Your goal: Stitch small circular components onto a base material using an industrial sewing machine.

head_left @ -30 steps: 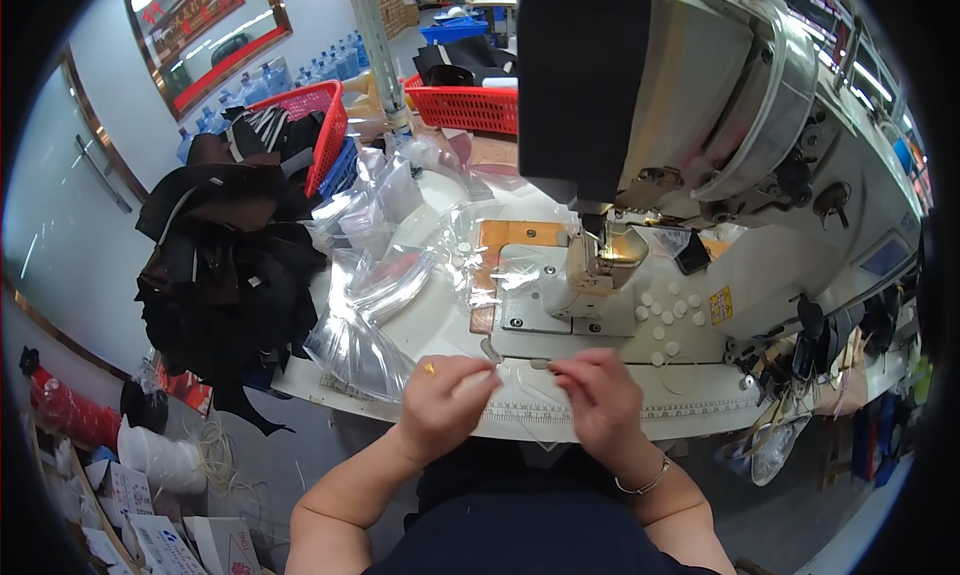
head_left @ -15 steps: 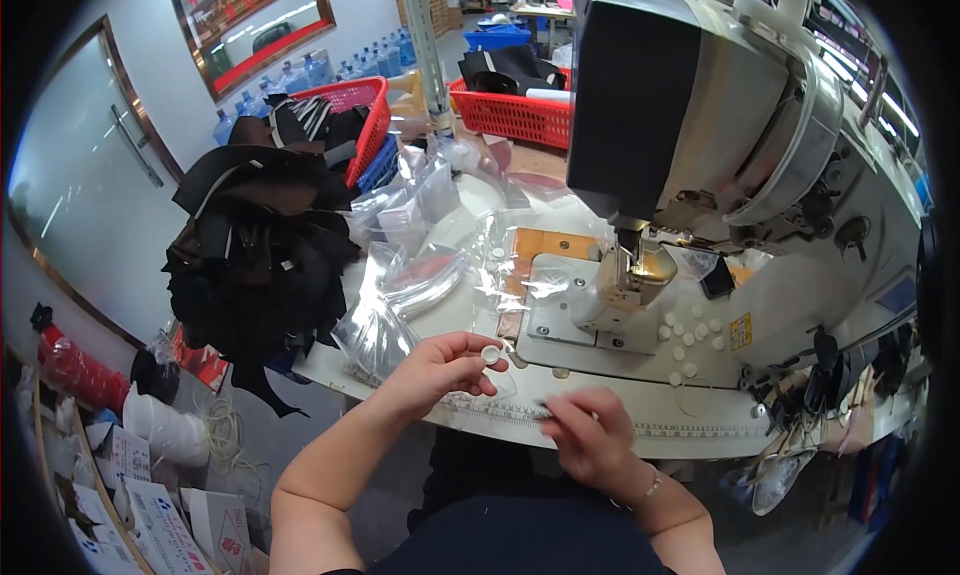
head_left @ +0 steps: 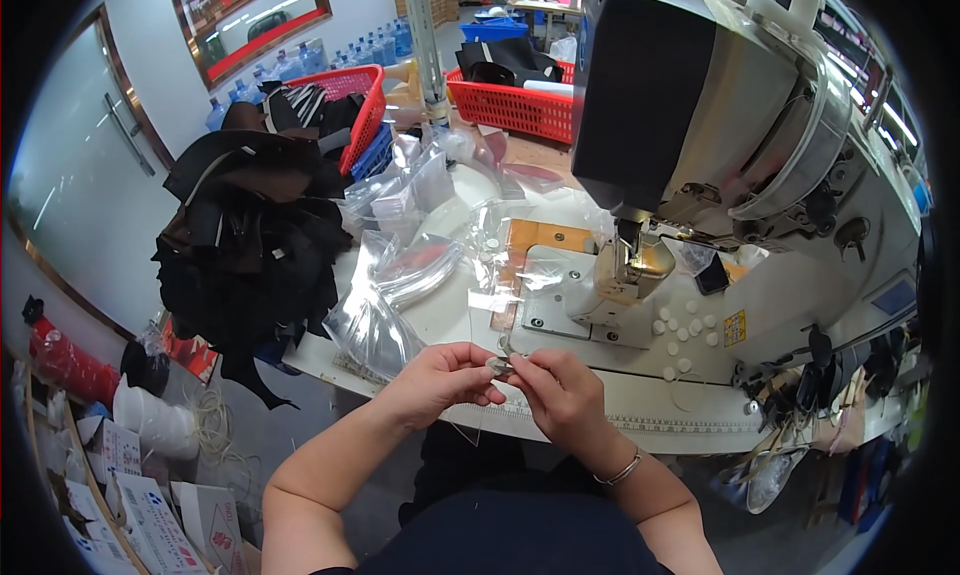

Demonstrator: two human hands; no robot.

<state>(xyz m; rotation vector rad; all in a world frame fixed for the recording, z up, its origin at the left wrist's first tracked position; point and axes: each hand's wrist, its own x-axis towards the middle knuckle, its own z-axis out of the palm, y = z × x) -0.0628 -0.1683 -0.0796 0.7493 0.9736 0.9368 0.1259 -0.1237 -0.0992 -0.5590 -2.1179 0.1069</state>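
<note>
And here both hands meet above the front of the pale, ruler-edged desk (head_left: 650,393)! The left hand (head_left: 440,380) pinches a small, pale round piece (head_left: 497,364) between thumb and fingers, likely because it's too tiny for a fuller grip. The right hand's (head_left: 558,390) fingertips sit against it, perhaps steadying it; whether they clamp anything, one can't tell. Loose white discs (head_left: 683,334) lie rightward, seemingly within reach.
</note>
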